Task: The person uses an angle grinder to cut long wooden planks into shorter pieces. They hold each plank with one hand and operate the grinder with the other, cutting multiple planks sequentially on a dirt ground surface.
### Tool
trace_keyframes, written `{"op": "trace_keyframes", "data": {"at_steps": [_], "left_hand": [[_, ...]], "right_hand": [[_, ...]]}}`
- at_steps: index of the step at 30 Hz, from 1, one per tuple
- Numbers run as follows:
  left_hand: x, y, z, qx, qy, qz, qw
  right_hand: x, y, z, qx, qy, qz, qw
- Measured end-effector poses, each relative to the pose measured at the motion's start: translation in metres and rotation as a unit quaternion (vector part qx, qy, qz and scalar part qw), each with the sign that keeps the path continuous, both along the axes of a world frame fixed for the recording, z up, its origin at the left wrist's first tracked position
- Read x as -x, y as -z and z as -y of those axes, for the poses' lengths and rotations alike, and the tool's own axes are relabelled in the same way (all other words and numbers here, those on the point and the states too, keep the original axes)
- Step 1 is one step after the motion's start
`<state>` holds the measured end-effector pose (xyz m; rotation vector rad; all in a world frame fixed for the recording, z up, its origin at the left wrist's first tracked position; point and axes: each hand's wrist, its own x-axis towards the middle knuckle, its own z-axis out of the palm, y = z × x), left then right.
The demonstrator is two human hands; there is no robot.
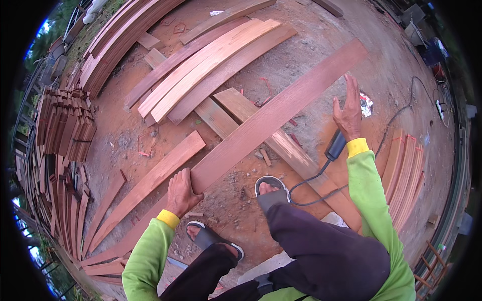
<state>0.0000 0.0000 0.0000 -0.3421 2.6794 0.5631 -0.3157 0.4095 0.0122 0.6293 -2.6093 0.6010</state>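
No text, label, brand, number or sign can be read here. On the white-and-red item (367, 105) beside the right hand (348, 111), there are small patches of colour, but they are too small for telling if they are letters. On the dark handle (336, 145) with the cable (309, 179), no writing can be made out. The long reddish plank (281, 113) shows no legible mark, and the blue object (436, 52) toward the rim is too blurred for reading.

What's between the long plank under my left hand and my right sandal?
Small wood scraps lie on gritty, reddish ground between the long plank and your right sandal, as the head view shows.
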Motion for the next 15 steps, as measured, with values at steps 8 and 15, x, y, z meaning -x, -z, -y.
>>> {"op": "trace_keyframes", "data": {"at_steps": [8, 15], "left_hand": [[0.083, 0.071, -0.107, -0.048, -0.038, -0.105, 0.993], [0.083, 0.092, -0.145, 0.000, -0.052, -0.177, 0.983]], "right_hand": [[-0.074, 0.055, -0.090, 0.092, 0.189, 0.183, 0.960], [-0.096, 0.093, -0.119, 0.168, 0.270, 0.299, 0.900]]}}
